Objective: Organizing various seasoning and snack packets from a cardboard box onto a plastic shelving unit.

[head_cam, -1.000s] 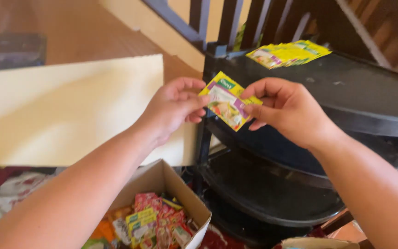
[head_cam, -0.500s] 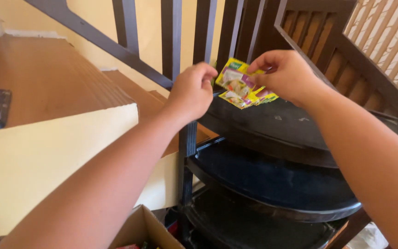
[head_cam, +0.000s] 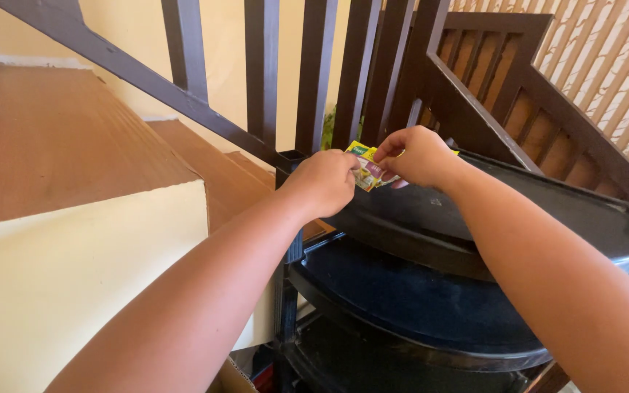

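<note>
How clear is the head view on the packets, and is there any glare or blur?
Head view: the yellow packets are small and mostly hidden between the left hand and right hand, print unreadable; soft daylight, a dull sheen on the black shelf; forearms near the lens look oversized.

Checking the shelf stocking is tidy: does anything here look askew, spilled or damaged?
Nothing stands out. The left hand and right hand hold yellow sachets over the top tier of the black shelf rack; no spill or damage shows.
</note>
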